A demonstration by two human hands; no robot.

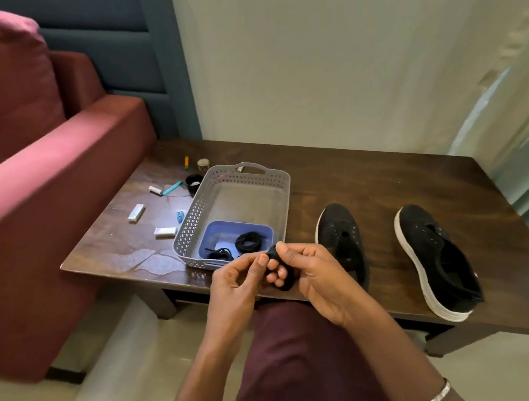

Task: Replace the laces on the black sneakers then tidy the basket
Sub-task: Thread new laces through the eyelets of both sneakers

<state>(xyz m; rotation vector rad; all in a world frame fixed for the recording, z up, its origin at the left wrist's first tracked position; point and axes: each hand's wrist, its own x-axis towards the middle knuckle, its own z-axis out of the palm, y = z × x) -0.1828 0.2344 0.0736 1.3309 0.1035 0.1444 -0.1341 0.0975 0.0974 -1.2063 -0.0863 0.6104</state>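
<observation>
Two black sneakers with white soles lie on the dark wooden table [365, 173]: the left sneaker [342, 235] near the middle and the right sneaker [432, 256] toward the table's right end, both without laces in the eyelets. A grey perforated basket [274, 180] holds a small blue tray [207, 239] with two coiled black laces [249, 242]. In front of the basket, my right hand [319, 275] grips a bundled black lace [283, 274], and my left hand [237, 275] pinches its top end.
Left of the basket lie small items: white tubes [136, 212], a teal pen [172, 188], a black cup [193, 183], a blue clip [180, 215] and an orange lighter [186, 162]. A red sofa [50, 185] stands at the left. My knee is below the table edge.
</observation>
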